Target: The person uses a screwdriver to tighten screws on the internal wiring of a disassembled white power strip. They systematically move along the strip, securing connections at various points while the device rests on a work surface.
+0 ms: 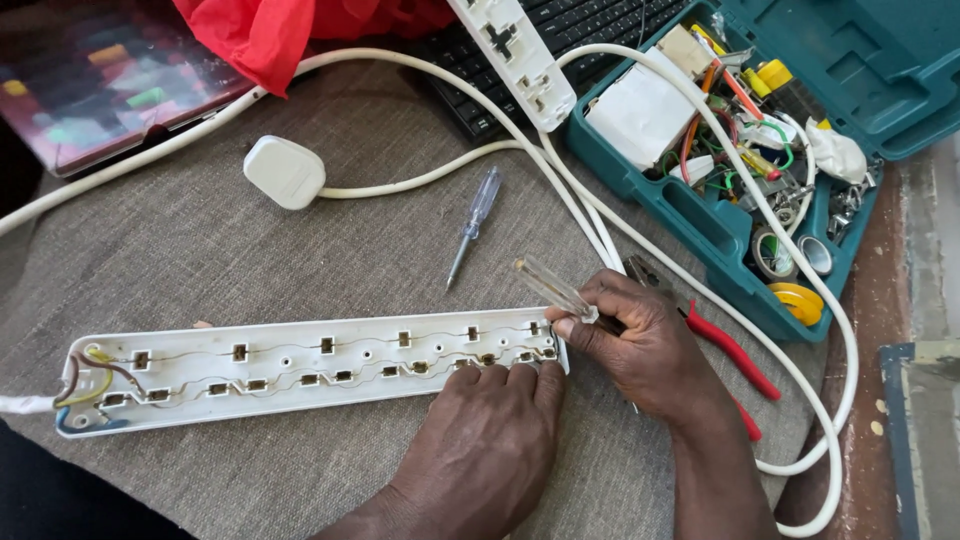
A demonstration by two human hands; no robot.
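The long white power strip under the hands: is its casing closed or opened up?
Opened up. The power strip lies with its cover off, brass contact strips and coloured wires exposed; the left hand presses its near edge.

A white rectangular packet (643,108) lies in the teal toolbox (720,240); a laptop screen (95,85) glows multicoloured at top left.

open cloth left of screwdriver (474,222), cable (600,225), toolbox (720,235) crowding right

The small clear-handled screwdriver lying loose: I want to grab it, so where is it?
In the head view the loose screwdriver lies on the grey cloth left of centre, between the white plug and the opened power strip.
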